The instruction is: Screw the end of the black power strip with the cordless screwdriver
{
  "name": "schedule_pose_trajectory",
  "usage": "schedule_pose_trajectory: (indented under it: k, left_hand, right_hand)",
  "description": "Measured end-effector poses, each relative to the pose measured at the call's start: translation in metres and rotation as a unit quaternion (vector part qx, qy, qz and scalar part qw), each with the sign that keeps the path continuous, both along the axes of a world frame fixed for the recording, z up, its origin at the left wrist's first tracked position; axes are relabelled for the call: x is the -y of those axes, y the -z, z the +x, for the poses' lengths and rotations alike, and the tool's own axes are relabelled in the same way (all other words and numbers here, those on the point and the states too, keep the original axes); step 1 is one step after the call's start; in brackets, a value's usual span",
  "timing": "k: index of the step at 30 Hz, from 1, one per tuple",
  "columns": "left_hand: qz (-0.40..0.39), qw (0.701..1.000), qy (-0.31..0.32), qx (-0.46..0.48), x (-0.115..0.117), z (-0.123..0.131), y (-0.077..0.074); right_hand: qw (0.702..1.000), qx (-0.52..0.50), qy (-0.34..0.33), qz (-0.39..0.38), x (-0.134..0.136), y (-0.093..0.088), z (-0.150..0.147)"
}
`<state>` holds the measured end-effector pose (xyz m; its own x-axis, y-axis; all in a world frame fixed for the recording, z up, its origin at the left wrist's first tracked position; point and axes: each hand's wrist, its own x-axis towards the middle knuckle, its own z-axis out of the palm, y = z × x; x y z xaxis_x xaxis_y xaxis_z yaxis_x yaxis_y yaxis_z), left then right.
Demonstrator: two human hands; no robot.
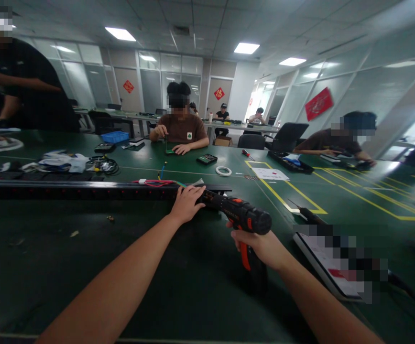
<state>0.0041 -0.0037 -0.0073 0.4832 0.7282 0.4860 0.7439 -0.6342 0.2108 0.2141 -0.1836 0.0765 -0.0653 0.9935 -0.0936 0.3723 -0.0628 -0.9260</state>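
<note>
A long black bar [81, 190] with small red marks along its side lies across the green table. My left hand [188, 203] grips it near its right end, fingers over the top and thumb on the near side. In my right hand [259, 246] is a black and orange cordless drill [245, 215], held by its handle with the nose pointing left at the bar's end. The drill's tip and whatever it touches cannot be made out. Red wires [157, 182] with a white connector run along the top of the bar beside my left hand.
A tablet-like device [322, 263] and a black corded tool [311, 216] lie at the right. Beyond the bar are a white ring [223, 171], a paper sheet [270, 174], a screwdriver [246, 154] and a blue basket [114, 137]. Small brass-coloured parts [110, 218] lie nearer. Several people work around.
</note>
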Motion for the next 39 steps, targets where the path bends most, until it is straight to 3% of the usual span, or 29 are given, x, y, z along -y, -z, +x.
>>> schedule_pose_trajectory:
  k: [39]
  left_hand:
    - [0.006,1.000,0.006,0.008,0.0004,-0.0048,0.0022]
  right_hand:
    - [1.000,0.012,-0.002,0.006,-0.0069,0.0093,-0.0021]
